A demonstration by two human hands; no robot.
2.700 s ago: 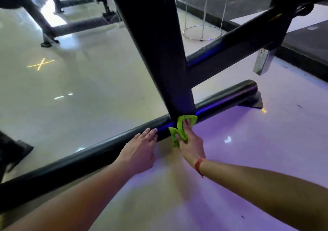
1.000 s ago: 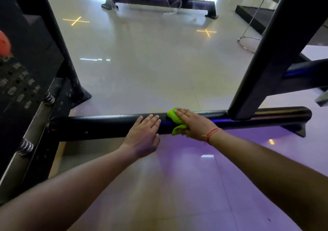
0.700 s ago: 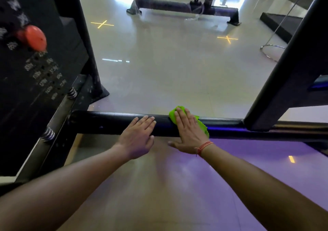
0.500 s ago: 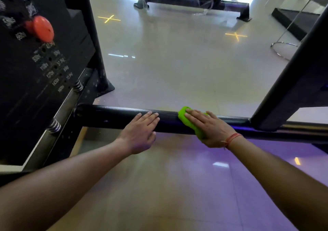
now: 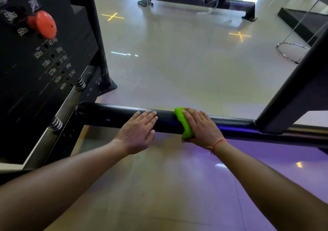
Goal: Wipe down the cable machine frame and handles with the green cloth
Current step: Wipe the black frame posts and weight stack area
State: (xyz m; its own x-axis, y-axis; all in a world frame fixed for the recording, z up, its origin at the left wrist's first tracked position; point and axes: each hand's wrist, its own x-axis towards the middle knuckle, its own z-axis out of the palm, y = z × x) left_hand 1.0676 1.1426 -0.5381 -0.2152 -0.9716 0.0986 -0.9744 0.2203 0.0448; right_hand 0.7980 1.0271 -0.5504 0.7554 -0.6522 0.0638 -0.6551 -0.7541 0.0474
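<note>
A black round base tube (image 5: 113,114) of the cable machine frame runs low across the view, from the weight stack (image 5: 35,67) on the left to the slanted black upright (image 5: 298,96) on the right. The green cloth (image 5: 183,122) is draped over the top and near side of this tube, roughly at mid-span.

The right hand (image 5: 200,127) lies flat on the cloth with fingers extended and pressed against it; the cloth's left edge protrudes beyond the fingertips. A red string band (image 5: 219,143) circles the right wrist. The left hand (image 5: 138,133) rests on the bare tube just left of the cloth, fingers straight and close together, holding nothing. A short section of bare tube separates the two hands.

Left of the left hand, the tube continues uncovered up to its junction with the weight stack base, where two coil springs (image 5: 79,84) sit on the guide rods. An orange selector pin knob (image 5: 44,25) projects from the stack plates. Right of the right hand, the tube is uncovered up to the foot of the slanted upright.

Beyond the tube lies glossy pale floor (image 5: 168,71) marked with yellow crosses (image 5: 112,16); another machine's base (image 5: 195,0) stands well apart at the far side. A chrome ring stand (image 5: 291,50) sits at the far right.
</note>
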